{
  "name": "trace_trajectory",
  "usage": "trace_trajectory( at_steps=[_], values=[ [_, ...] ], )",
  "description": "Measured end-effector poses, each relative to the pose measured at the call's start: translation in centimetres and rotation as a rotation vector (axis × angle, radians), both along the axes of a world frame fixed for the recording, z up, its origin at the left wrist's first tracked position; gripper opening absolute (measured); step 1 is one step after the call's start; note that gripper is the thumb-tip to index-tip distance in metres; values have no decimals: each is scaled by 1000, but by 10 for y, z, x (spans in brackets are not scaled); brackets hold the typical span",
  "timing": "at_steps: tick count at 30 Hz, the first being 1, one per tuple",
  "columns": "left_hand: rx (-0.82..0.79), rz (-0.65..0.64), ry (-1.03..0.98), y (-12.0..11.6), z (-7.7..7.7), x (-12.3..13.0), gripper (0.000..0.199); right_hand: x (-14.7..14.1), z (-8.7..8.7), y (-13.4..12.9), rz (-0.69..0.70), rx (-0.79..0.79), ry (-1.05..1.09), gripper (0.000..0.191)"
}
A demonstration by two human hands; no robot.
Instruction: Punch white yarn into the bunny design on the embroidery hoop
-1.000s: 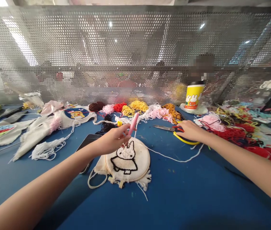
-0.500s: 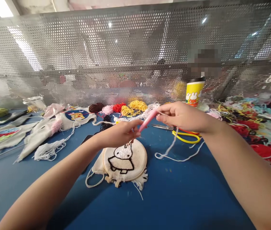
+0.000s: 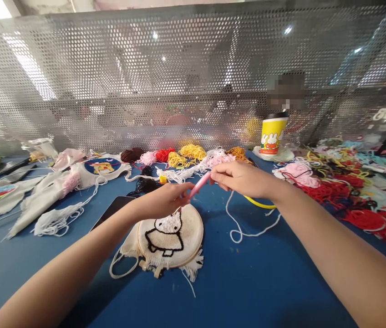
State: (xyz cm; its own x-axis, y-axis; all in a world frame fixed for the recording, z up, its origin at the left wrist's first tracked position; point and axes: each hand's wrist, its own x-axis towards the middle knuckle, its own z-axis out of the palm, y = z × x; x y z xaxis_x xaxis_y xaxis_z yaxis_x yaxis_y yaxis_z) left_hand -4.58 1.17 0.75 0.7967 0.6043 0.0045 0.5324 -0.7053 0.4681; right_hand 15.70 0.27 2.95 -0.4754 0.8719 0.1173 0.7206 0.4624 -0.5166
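The hoop (image 3: 170,237) lies flat on the blue worktop (image 3: 254,282), nearest the person, its rabbit half filled with white loops; lying flat, it leaves both hands free above it. Bare blue runs from the hoop to the near edge and out to its right, the widest room for moving.

Just above the hoop's far rim the left hand (image 3: 164,199) pinches the lower end of the pink needle (image 3: 199,184), tip slanting down toward the cloth. The right hand (image 3: 244,178) closes its fingertips on the needle's upper end, where the white yarn (image 3: 239,228) drops and curls on the worktop right of the hoop.

Left of the hoop a dark phone (image 3: 111,210) lies close. Beyond the hoop, yarn heaps (image 3: 186,157) and a yellow cup (image 3: 272,135) crowd the mesh screen (image 3: 179,77), leaving little room.
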Motion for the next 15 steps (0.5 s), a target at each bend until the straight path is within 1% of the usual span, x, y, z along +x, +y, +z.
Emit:
trace_trajectory(
  at_steps=[2,4,6,8,10,12,13,14,15],
  values=[
    [24,2,-8,-2,-1,1,14,-1,-2,0,11,17,-19,24],
    [56,3,-12,-5,-3,3,13,-2,-3,0,43,8,11,22],
    [92,12,18,-9,-3,6,14,-2,-3,-1,96,-34,68,23],
    [165,41,46,-14,1,12,14,-1,-1,-2,143,-71,117,25],
    [343,103,-10,-23,10,18,20,1,3,-4,155,-62,137,26],
    [572,150,-146,-41,16,19,36,3,6,-6,142,-15,120,26],
    [577,102,-162,-53,12,16,44,4,7,-7,130,12,98,26],
    [515,4,-149,-68,1,9,49,4,8,-8,115,35,69,25],
    [426,-102,-122,-84,-18,-2,54,4,9,-9,99,52,36,25]
  ],
)
